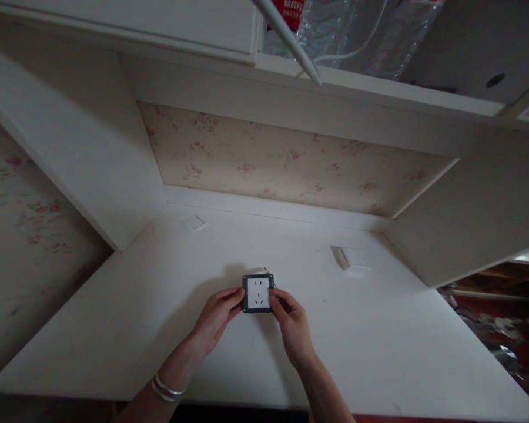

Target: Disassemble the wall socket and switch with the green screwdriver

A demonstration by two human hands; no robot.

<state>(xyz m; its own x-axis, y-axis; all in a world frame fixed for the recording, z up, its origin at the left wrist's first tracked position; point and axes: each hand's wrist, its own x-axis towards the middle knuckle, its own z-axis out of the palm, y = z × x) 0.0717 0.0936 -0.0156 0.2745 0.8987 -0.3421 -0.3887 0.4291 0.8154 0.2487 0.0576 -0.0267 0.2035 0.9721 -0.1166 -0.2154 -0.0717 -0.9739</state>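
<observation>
Between my two hands is a wall socket with a white five-hole face and a dark surrounding frame, its face turned up toward me. My left hand pinches the left edge of the frame. On the opposite edge, the thumb and fingers of my right hand are closed. A small white piece shows just behind the socket's far edge; its kind is not visible. The undersides of the socket and several fingertips are hidden.
The white desk spans the view below a floral wall. A thin white square piece lies back left, and a white switch-like block sits right. Overhead, a white rod juts out before a shelf with plastic-wrapped bottles.
</observation>
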